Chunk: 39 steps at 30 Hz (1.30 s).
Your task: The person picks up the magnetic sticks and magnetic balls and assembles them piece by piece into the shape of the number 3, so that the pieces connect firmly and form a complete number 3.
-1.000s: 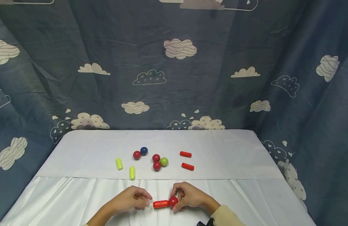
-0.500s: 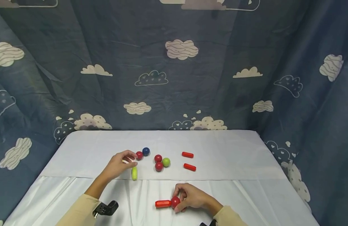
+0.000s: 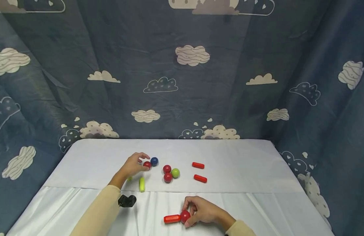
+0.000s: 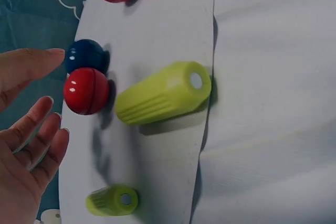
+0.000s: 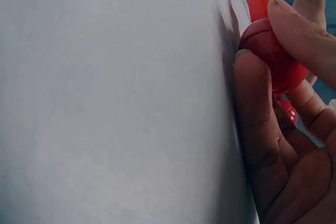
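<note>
My right hand (image 3: 204,211) pinches a glossy red ball (image 3: 185,216) between thumb and fingers at the table's near side. A faceted red stick (image 3: 171,219) meets that ball end-on, pointing left. Farther out, my left hand (image 3: 135,165) reaches over the cloth, thumb and fingers spread around another red ball (image 4: 86,92). In the left wrist view the fingers stand apart from this ball. A dark blue ball (image 3: 154,161) touches it. Below the left hand lies a lime-green ribbed stick (image 4: 165,93); a second lime stick (image 4: 111,201) is mostly hidden by the wrist in the head view.
Two red balls (image 3: 168,177) and a green ball (image 3: 175,172) cluster mid-table. Two loose red sticks (image 3: 198,165) lie to their right. White cloth (image 3: 244,167) covers the table, with a seam across it. A dark blue cloud-print curtain (image 3: 223,98) hangs behind.
My left hand has left the red stick and moved forward and left, past the lime sticks, to the red ball beside the blue one. The right hand keeps its pinch on its ball.
</note>
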Each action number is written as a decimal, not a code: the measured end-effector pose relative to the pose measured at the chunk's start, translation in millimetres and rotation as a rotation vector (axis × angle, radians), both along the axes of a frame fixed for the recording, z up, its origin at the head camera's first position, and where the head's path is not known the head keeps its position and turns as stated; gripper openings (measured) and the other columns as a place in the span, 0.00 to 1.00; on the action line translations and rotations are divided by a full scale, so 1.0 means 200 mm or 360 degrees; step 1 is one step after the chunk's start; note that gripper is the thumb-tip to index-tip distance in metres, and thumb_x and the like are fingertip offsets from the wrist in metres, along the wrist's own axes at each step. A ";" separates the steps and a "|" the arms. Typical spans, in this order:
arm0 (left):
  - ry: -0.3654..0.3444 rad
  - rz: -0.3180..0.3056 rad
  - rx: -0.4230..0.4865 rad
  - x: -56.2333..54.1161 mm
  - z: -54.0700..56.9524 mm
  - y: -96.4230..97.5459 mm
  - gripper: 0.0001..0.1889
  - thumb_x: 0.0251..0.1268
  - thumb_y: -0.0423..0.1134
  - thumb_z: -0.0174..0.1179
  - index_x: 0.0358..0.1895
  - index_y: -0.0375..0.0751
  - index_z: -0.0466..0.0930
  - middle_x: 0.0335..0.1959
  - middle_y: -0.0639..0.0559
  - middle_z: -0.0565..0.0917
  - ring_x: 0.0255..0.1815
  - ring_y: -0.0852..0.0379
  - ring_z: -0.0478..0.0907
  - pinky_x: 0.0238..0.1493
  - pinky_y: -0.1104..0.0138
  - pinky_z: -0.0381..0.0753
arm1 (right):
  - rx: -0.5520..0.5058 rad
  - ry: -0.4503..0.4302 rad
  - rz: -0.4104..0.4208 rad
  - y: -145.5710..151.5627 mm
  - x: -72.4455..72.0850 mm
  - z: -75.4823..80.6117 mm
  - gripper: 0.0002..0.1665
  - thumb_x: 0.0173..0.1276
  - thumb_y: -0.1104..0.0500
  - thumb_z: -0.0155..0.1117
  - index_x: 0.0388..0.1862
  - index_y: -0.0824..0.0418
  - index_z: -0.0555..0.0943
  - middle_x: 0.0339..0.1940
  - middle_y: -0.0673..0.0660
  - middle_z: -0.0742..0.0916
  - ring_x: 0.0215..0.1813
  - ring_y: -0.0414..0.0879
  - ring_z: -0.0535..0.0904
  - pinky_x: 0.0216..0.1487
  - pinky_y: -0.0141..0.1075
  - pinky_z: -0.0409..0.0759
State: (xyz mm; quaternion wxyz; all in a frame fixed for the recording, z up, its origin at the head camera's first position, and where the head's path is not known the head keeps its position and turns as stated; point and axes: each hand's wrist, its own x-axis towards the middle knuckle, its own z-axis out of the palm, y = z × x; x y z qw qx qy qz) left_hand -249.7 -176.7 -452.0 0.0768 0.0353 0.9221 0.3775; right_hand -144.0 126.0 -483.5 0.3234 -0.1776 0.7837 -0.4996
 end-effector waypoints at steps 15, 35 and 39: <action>-0.0072 0.0051 -0.0162 -0.05 -0.09 0.03 0.19 0.51 0.32 0.71 0.48 0.40 0.79 0.46 0.43 0.76 0.47 0.47 0.73 0.52 0.52 0.74 | 0.0014 -0.0008 0.0032 0.01 0.00 0.00 0.18 0.50 0.68 0.76 0.35 0.56 0.77 0.24 0.51 0.81 0.24 0.40 0.73 0.26 0.28 0.70; -0.0135 0.0062 -0.0192 -0.02 -0.06 0.04 0.18 0.54 0.33 0.69 0.50 0.42 0.81 0.46 0.47 0.80 0.44 0.51 0.74 0.51 0.55 0.77 | -0.0016 -0.0106 0.0012 0.01 -0.02 0.01 0.17 0.50 0.70 0.74 0.35 0.58 0.78 0.24 0.53 0.83 0.21 0.41 0.77 0.27 0.30 0.77; -0.0101 0.0020 -0.0201 0.01 -0.02 0.03 0.18 0.54 0.33 0.70 0.50 0.42 0.81 0.46 0.47 0.80 0.41 0.53 0.74 0.48 0.57 0.77 | -0.0037 -0.0119 0.0012 0.01 -0.02 0.01 0.16 0.51 0.70 0.74 0.35 0.58 0.78 0.22 0.53 0.84 0.20 0.40 0.78 0.27 0.30 0.77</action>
